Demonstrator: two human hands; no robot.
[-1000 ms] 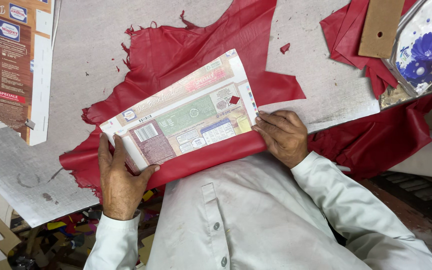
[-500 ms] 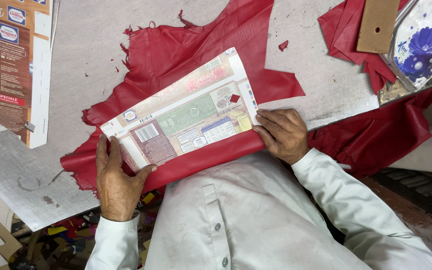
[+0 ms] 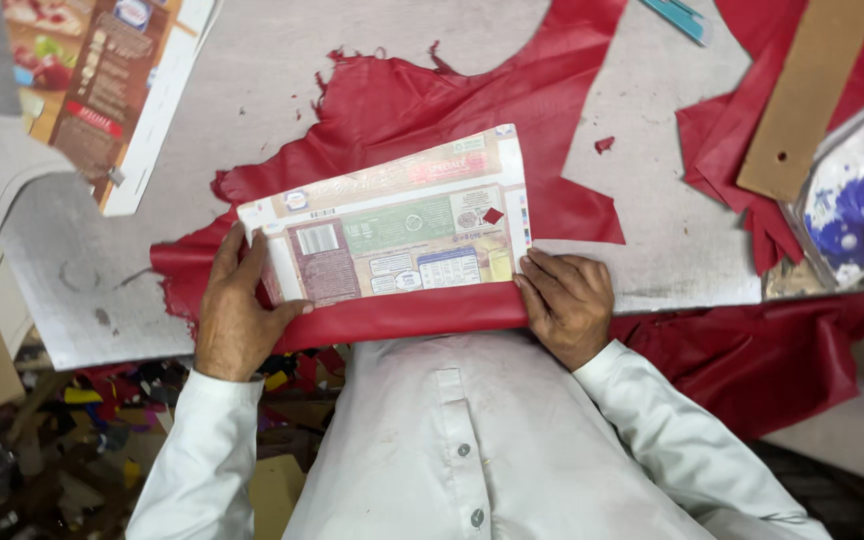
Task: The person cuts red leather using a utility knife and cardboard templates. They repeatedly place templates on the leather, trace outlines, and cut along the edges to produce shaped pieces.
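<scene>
A flat printed cardboard piece (image 3: 392,230) lies on a large sheet of red leather (image 3: 422,100) spread over the grey worktable (image 3: 672,230). My left hand (image 3: 237,315) presses the cardboard's left end, thumb on top and fingers spread along its edge. My right hand (image 3: 567,300) holds down its lower right corner with curled fingers. The leather's near edge hangs over the table edge against my white shirt. A small red scrap (image 3: 493,215) sits on the cardboard.
More red leather pieces (image 3: 742,190) and a brown cardboard strip (image 3: 802,100) lie at the right, beside a blue-flowered bag (image 3: 857,210). A printed carton sheet (image 3: 102,90) lies at the far left. Coloured scraps (image 3: 102,400) litter the floor below.
The view has shifted slightly. Both hands stay on the cardboard, which has barely moved on the leather.
</scene>
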